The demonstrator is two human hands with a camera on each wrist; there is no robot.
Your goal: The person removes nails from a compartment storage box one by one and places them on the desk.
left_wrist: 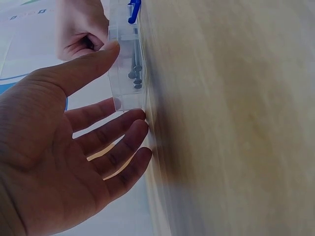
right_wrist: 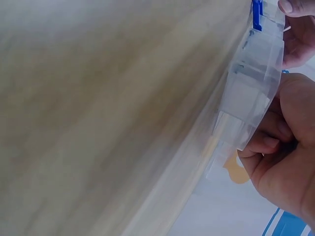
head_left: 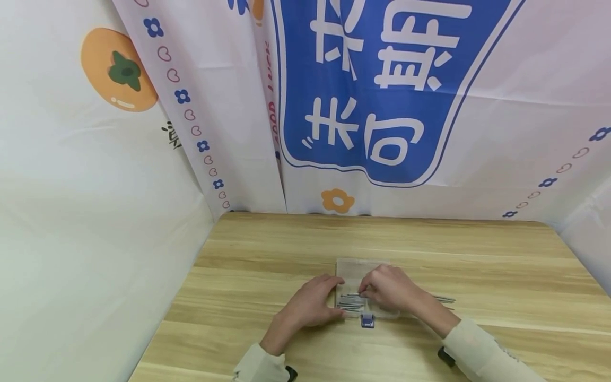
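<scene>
From the head view, we see the clear plastic box (head_left: 353, 269) on the wooden table (head_left: 267, 249), its compartments open to the right hand (head_left: 389, 286). Our left hand (head_left: 312, 302) rests along the left edge of the box, thumb and fingers apart. Our right hand reaches over it, thumb and forefinger seeming to pinch the end of a single nail (head_left: 352, 294). A small group of nails (head_left: 350, 306) lies in the box's left near compartment, and a few loose nails (head_left: 445, 300) lie right of it. We judge the sorting partway: some are in, those outside are left, and the blue latch (head_left: 367, 321) juts from the near side, apparently unfastened. Beyond the box, on the printed cloth (head_left: 477, 159), a blue panel (head_left: 296, 79) reads 未来可期 in white. Red lettering in a fold left of that looks like GOOD LUCK, partly hidden. The small dark characters farther left we cannot read.

From the left wrist, our left fingers are straight and spread at the box's end, the thumb against its wall; nail heads show through the plastic.

From the right wrist, our right fingers curl beside the box; we cannot tell here what they pinch. We find no brand on the box.
</scene>
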